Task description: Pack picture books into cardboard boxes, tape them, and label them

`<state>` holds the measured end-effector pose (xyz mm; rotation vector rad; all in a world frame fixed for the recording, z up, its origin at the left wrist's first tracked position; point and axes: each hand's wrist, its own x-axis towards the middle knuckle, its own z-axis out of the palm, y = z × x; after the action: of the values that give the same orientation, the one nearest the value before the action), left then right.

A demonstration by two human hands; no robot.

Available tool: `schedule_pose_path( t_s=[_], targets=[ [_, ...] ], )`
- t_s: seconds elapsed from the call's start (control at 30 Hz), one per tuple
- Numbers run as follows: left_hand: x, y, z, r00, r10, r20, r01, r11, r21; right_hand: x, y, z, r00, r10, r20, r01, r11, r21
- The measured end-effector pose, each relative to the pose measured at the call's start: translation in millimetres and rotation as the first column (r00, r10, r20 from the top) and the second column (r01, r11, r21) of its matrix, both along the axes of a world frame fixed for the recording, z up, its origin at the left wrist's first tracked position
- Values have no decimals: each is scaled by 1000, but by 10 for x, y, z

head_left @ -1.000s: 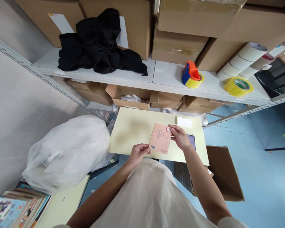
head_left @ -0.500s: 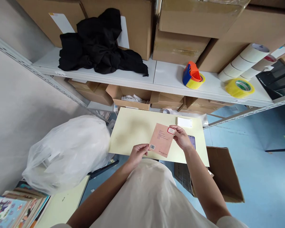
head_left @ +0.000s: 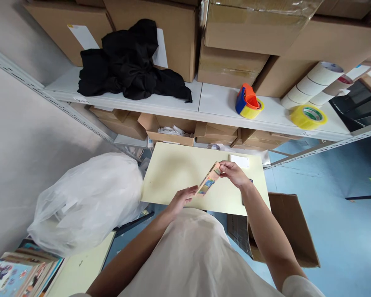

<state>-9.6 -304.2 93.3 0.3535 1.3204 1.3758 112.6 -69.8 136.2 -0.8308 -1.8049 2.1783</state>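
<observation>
Booklet on the slant, far end pinched

We see the booklet over the desk, in front of the light shirt. From above it shows as a narrow strip: its length runs from the near left to the far right, and it is tipped so steeply that we look mostly along one edge, with part of a colourful side showing to the right of that edge. Whether the pages are parted we cannot tell.

The relation that matters is the diagonal between the hands. From the fingers of the right hand, the booklet lies toward the body and to the left; from those of the left hand, it lies away from the body and to the right. The right hand is the nearer, overlapping the far end, where we see thumb and fingers pinching the corner. The left fingers lie close together, reaching the near end of the strip; whether they pinch it or only steady it, we cannot tell.

Just beyond the right hand, a white stack of cards lies near the far edge of the desk, apart from the booklet. Well to the left, we see a full plastic bag.
</observation>
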Motion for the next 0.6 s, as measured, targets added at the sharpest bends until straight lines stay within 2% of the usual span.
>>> schedule_pose_path(
  t_s=[0.1,0.2,0.3,0.37,0.5,0.6],
  targets=[
    [-72,-41,45,999,34,-34,-32,997,76,9,39,59,997,26,70,-34,993,113],
    [-86,-37,70,977,4,-214,4,999,36,-23,8,86,992,37,121,-57,984,169],
    [-60,0,66,930,-25,-365,22,1000,-13,-73,-62,83,990,16,137,-35,990,139],
    [-46,16,60,913,-47,-405,50,999,-5,-84,-98,74,990,-31,138,14,993,121],
    [-54,-7,49,922,-39,-385,46,999,9,-1,-135,35,991,-105,88,104,994,25],
    [-77,-35,27,935,35,-354,-37,999,1,108,-203,-35,998,-49,30,51,996,-76]
  ],
)
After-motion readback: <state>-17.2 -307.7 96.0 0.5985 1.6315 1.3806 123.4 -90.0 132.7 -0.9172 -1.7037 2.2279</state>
